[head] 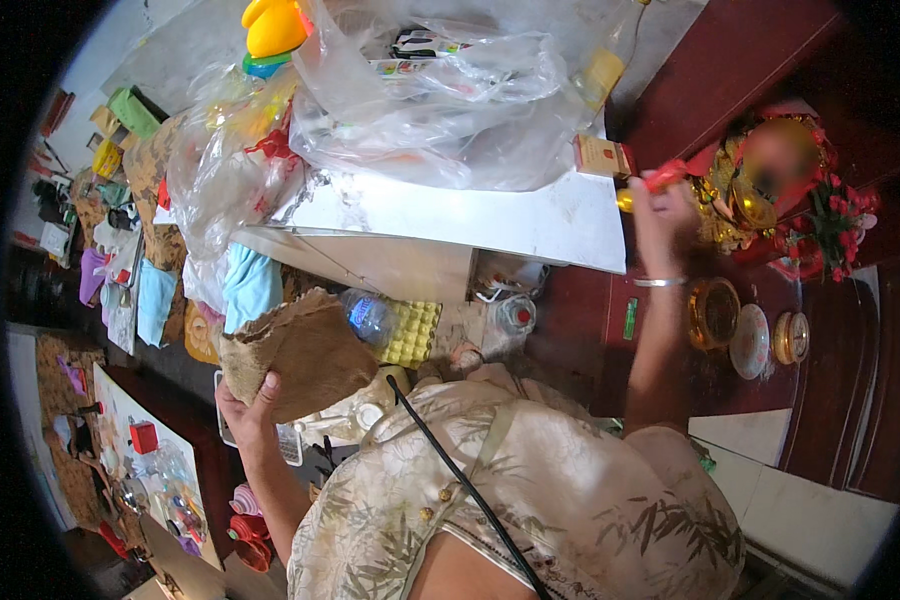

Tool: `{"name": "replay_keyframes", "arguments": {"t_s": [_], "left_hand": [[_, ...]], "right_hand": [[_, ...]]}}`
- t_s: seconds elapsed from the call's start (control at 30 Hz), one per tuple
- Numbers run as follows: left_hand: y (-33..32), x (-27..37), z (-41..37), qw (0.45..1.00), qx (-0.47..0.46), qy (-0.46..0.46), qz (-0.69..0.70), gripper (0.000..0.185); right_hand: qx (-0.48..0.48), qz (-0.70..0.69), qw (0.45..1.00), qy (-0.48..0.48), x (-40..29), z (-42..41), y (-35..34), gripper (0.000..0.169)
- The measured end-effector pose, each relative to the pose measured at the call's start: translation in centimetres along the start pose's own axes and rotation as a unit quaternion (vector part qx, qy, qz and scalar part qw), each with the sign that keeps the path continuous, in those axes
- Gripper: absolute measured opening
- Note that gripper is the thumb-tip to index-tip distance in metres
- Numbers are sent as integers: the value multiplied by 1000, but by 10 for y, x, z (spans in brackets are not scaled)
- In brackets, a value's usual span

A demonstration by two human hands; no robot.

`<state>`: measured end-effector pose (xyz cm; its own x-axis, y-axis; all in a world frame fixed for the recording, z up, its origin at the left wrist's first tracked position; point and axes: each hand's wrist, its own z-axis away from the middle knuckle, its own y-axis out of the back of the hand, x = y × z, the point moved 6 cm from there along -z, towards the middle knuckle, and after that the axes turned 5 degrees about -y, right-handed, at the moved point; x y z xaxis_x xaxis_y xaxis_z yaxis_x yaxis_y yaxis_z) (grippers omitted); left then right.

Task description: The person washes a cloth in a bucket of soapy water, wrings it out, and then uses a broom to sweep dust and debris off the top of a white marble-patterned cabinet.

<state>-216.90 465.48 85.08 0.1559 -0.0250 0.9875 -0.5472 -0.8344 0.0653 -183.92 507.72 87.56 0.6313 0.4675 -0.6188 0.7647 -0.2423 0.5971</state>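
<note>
My left hand [251, 409] grips a folded brown cloth [311, 356] by its near edge, thumb on top, holding it up in front of me at the left. At the right, my right hand [667, 217], with a bangle on its wrist, reaches over the dark red wooden cabinet top [577, 330]. Its fingers are closed on a small red item [665, 174], blurred and too unclear to name. Just beyond the hand stands a gold and red figurine [754, 187] with pink artificial flowers [844, 232] beside it. Beside my fingers is a small cardboard box [602, 156].
A white table [450, 217] carries large clear plastic bags [450, 120] and a yellow toy [274, 30]. Round amber dish [714, 313], white plate [750, 341] and small clock-like round object [792, 337] lie right of my forearm. Below are a water bottle [371, 315] and yellow egg tray [412, 330].
</note>
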Motion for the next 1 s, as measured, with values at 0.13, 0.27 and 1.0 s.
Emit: {"name": "replay_keyframes", "arguments": {"t_s": [0.13,0.27,1.0], "left_hand": [[3,-2,-1,999,38,-16,11,29],[4,-11,-7,999,13,15,36,27],[-6,-3,-23,999,9,-21,23,29]], "right_hand": [[-72,79,983,-148,109,-1,20,36],[-76,139,953,-258,262,38,-15,42],[-153,45,984,85,-4,-3,-26,47]]}}
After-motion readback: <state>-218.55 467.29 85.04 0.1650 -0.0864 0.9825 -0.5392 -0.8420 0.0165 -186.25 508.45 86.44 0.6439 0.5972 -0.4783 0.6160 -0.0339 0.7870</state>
